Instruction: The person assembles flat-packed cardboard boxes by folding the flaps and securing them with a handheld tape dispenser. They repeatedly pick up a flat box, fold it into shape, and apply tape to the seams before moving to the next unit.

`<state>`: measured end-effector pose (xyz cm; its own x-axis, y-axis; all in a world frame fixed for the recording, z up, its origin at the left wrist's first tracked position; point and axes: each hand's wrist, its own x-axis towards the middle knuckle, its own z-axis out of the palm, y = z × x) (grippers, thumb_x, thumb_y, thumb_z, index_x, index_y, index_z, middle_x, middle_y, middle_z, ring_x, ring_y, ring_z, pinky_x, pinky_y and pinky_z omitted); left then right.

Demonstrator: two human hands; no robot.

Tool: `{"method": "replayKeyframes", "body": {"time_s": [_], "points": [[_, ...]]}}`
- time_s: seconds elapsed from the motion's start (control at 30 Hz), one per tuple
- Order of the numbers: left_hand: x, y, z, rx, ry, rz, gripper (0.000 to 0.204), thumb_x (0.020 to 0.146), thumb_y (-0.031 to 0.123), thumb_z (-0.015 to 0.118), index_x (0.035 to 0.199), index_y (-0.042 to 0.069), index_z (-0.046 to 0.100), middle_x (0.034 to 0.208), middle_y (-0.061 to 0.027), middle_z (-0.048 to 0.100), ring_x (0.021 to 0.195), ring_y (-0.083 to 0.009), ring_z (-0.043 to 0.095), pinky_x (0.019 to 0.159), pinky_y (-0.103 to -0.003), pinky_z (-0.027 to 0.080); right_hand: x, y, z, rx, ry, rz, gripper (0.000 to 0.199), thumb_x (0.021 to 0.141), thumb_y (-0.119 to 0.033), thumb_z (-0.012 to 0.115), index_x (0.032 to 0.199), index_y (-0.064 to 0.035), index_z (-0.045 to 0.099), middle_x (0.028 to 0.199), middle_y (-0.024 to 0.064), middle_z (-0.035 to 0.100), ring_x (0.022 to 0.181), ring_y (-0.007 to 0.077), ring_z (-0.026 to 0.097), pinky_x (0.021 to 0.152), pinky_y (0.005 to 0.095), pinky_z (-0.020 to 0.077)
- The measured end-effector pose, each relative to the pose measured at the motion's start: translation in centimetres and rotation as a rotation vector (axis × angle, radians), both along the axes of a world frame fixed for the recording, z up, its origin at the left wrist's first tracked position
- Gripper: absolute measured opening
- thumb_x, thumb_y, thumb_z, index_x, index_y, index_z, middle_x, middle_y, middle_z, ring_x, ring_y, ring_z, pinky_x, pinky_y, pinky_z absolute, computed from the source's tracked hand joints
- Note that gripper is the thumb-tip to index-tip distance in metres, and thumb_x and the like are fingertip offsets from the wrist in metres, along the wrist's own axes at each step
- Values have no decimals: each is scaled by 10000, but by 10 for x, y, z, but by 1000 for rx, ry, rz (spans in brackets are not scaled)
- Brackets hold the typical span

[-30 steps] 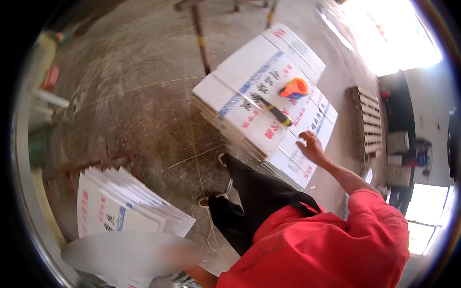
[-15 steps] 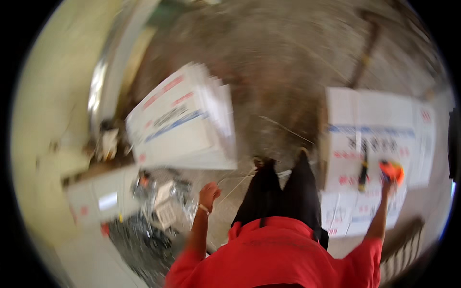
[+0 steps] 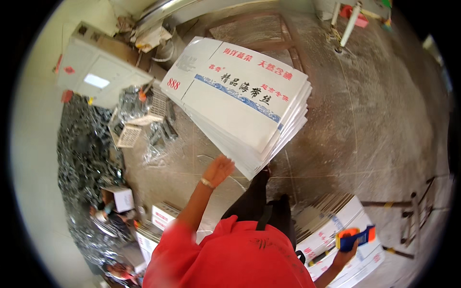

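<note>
Fingers, left: the left hand (image 3: 218, 170) is raised with its fingers (image 3: 226, 164) spread and released, nothing gripped, just short of the lower edge of the carton stack; whether it is touched cannot be told.
Fingers, right: the right hand (image 3: 345, 255) is seen clenched around an orange-and-blue tape dispenser (image 3: 356, 237), held up above the lower cartons.
Carton stack: a thick pile of flattened white cartons (image 3: 240, 98), printed in red and blue, is shown lying on the concrete floor (image 3: 374, 125), directly ahead of the left hand.
Lower cartons: more white printed cartons (image 3: 331, 225) are seen at lower right, beneath the dispenser.
Clothing: a red shirt (image 3: 230, 257) and black trousers (image 3: 259, 204) are worn.
Left side: a heap of shiny plastic packaging (image 3: 84, 158), white mesh trays (image 3: 127, 134) and a small open box (image 3: 117, 198) are gathered along the wall.
Background: a rusted metal frame (image 3: 261, 33) is seen behind the stack.
</note>
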<state>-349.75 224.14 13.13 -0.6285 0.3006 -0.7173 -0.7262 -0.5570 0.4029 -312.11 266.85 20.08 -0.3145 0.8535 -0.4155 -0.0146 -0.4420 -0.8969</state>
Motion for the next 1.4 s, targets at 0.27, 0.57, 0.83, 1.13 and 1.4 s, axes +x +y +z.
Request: {"method": "replayKeyframes", "body": {"time_s": [0.27, 0.57, 0.83, 1.13, 1.4], "points": [[-131, 40, -146, -660, -67, 230, 792, 645, 335, 736, 1256, 9, 351, 1285, -199, 357, 1111, -321, 437, 909, -410, 403, -270, -16, 69, 119, 65, 641, 572, 662, -258, 728, 1107, 8, 488, 878, 78, 600, 790, 199, 594, 724, 339, 487], [-171, 54, -129, -1212, -290, 174, 587, 605, 331, 747, 989, -53, 524, 963, -202, 585, 869, -294, 594, 740, -364, 494, -493, -84, 40, 380, -251, 1222, 444, 633, -122, 677, 1028, -8, 510, 885, 57, 579, 774, 156, 573, 701, 274, 465], [-164, 39, -131, -576, -179, 276, 214, 716, 251, 665, 687, 62, 570, 589, -44, 498, 488, -148, 434, 433, -315, 359, -608, -95, -148, 1499, -482, 1416, 554, 687, -286, 659, 1068, 40, 426, 883, 199, 576, 785, 367, 583, 687, 441, 464], [-153, 92, -48, -235, 97, 551, 180, 767, 75, 615, 912, -26, 578, 889, -109, 616, 822, -181, 605, 669, -281, 498, -631, -66, -98, 1156, -597, 1786, 580, 672, -336, 652, 1036, 64, 443, 878, 229, 583, 806, 357, 590, 709, 423, 465], [-125, 172, 179, -601, 453, 416, 184, 744, 55, 599, 904, -35, 592, 759, -74, 631, 631, -119, 572, 575, -256, 474, -639, -77, 45, 992, -218, 1821, 603, 642, -360, 683, 1012, 56, 450, 864, 215, 589, 827, 341, 588, 749, 386, 454]]}}
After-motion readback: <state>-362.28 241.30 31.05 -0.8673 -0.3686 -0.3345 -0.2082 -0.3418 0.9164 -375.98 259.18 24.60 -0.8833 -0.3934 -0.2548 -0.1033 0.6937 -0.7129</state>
